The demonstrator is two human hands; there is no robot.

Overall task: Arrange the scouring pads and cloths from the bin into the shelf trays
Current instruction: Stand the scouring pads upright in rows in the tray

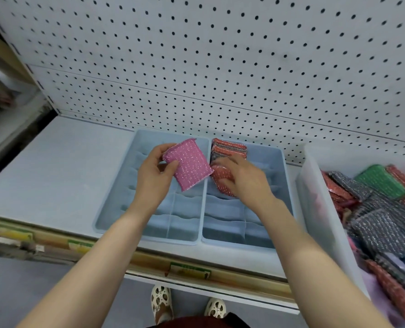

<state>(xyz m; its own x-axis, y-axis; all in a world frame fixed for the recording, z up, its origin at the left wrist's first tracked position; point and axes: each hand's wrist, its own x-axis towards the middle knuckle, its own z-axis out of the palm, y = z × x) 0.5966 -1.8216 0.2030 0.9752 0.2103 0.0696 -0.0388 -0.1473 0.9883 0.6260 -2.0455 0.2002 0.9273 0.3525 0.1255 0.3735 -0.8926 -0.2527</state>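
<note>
Left grip [154,168] grasps pink pad [187,164]; right grip [240,176] seemingly clasps red pad [222,178]

— That pad [188,165] she's got is pink, shot through with silvery flecks in rows.

— And the one [222,179] in the tray [282,176]? Red, same glittery dashes. The stack [229,149] behind it goes red and grey in bands.

— Both trays are pale blue, dividers too. The other tray [116,190] matches.

— The shelf [54,166] is a washed-out blue-white. The pegboard [220,55] behind is white with rows of black dots.

— Look in the bin [315,209], it's cloudy clear plastic. Grey sparkly pads [383,230], red ones [400,297], a green one [381,179].

— Her shoes [161,301] are cream with cut-out holes.
</note>
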